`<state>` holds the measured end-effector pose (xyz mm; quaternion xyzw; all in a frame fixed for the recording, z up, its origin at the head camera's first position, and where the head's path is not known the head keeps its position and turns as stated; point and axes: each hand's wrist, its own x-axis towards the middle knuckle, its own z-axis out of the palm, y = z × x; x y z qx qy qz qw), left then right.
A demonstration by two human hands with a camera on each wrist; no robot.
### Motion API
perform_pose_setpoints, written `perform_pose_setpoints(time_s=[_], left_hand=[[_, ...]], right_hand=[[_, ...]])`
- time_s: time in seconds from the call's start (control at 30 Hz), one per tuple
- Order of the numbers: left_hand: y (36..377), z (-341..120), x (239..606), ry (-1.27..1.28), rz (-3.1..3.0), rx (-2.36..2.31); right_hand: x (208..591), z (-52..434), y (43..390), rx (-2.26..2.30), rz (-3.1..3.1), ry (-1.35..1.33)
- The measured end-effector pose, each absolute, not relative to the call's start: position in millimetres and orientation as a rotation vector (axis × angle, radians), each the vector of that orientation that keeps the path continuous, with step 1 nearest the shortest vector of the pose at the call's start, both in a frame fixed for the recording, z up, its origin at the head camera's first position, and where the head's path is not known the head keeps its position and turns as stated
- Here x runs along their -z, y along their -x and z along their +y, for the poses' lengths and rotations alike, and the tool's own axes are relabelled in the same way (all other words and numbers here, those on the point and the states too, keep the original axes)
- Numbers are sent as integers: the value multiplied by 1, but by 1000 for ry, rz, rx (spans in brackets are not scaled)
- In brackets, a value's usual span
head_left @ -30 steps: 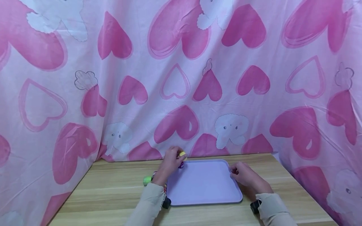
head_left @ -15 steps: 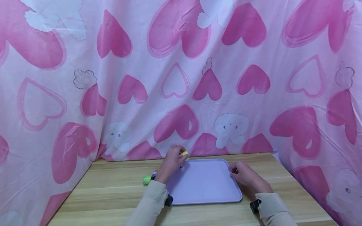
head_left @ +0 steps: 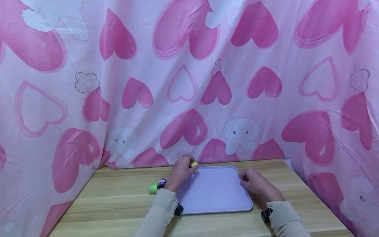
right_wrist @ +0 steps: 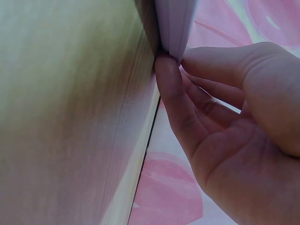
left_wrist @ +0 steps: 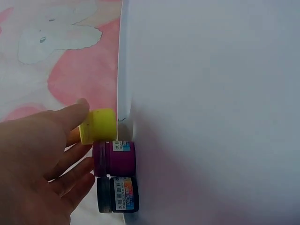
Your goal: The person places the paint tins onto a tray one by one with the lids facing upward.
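Note:
My left hand (head_left: 182, 171) is at the far left corner of the pale lilac tray (head_left: 216, 191), pinching a small yellow paint jar (left_wrist: 103, 124) between thumb and fingers. In the left wrist view a magenta paint jar (left_wrist: 121, 158) and a dark paint jar (left_wrist: 124, 194) lie in a row beside the yellow one, along the tray's edge. The other fingers are near these two jars; contact is unclear. On the opposite side, my right hand (head_left: 256, 184) grips the tray's right rim (right_wrist: 176, 33) between thumb and index finger.
Left of the tray, a green jar (head_left: 153, 188) and a dark-lidded jar (head_left: 162, 183) sit on the wooden table (head_left: 118, 197). A pink heart-patterned curtain (head_left: 183, 82) hangs behind the table's far edge and along both sides.
My left hand has shifted slightly right and toward me with the yellow paint jar. It now hides the magenta jar in the head view. My right hand stays on the tray rim.

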<state>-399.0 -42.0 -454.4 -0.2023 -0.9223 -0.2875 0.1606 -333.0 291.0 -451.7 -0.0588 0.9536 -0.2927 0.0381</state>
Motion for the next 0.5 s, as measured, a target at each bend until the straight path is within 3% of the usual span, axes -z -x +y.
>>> perform_pose_setpoints(time_s=[0.5], left_hand=[[398,-36,455,515,-2715,763]], right_hand=[[450,290,331,890,2934,186]])
